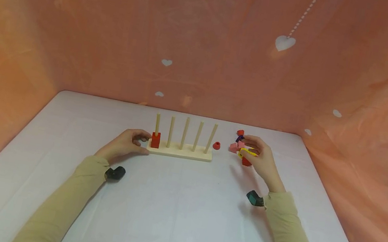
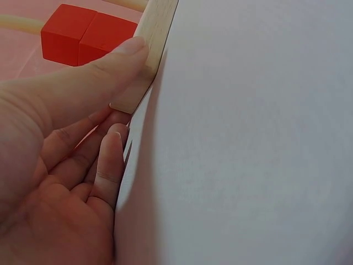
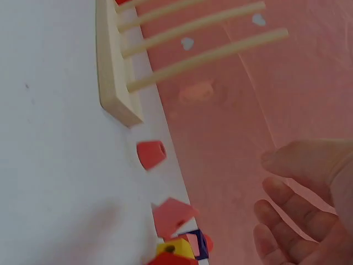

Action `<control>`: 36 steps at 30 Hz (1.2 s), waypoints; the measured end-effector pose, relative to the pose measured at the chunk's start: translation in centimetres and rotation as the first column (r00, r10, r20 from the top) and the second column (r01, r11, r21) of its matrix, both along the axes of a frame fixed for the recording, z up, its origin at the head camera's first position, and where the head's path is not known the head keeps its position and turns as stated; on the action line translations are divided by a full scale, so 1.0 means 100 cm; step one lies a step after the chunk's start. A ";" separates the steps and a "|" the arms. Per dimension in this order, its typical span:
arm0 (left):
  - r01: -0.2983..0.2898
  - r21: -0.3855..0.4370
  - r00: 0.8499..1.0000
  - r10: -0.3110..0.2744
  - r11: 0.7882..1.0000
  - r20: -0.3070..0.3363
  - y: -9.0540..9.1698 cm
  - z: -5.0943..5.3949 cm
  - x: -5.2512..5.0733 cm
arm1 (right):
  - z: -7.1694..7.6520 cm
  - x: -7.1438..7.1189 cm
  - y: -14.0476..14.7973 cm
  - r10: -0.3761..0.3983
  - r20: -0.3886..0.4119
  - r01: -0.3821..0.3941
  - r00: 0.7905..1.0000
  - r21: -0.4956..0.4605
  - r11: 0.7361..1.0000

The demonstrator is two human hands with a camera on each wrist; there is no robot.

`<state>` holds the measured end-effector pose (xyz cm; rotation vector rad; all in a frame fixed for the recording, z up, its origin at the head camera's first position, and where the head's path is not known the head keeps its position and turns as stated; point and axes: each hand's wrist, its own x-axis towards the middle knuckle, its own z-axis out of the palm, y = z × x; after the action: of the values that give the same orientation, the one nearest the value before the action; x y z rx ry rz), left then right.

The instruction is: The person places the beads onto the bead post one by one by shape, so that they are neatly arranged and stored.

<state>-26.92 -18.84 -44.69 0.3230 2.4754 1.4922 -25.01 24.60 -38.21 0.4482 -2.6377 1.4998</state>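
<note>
A wooden peg board (image 1: 181, 153) with several upright pegs stands on the table. Two red blocks (image 2: 91, 36) are stacked on its leftmost peg. My left hand (image 1: 125, 143) grips the board's left end, thumb on the front edge and fingers round the end. Over a cluster of loose pieces hovers my right hand (image 1: 263, 161). Its fingers are relaxed, and the right wrist view shows nothing between them. Below it are a pink piece (image 3: 171, 216), a yellow piece (image 3: 177, 247), a dark blue piece (image 3: 202, 244) and a red piece (image 1: 246, 162).
A single red tapered piece (image 1: 216, 145) lies just right of the board. Another red piece (image 1: 240, 132) is at the back of the cluster. The white table (image 1: 175, 212) meets a pink curtain (image 1: 205, 54) with hearts behind and at both sides.
</note>
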 end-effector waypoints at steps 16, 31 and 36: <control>-0.018 0.020 1.000 0.017 1.000 0.024 0.000 0.000 0.001 | -0.009 -0.055 0.028 -0.064 0.123 0.045 0.990 0.155 0.987; -0.023 0.029 1.000 0.022 0.999 0.019 0.001 0.000 0.002 | -0.017 -0.080 0.020 -0.041 0.290 -0.018 0.956 0.199 0.980; -0.029 0.033 0.999 0.028 0.999 0.024 0.000 0.001 0.002 | -0.022 -0.087 0.016 -0.039 0.297 -0.015 0.954 0.177 0.984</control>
<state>-26.71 -18.80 -44.60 0.2761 2.4495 1.5407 -33.71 26.23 -40.43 0.2284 -3.0166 1.4359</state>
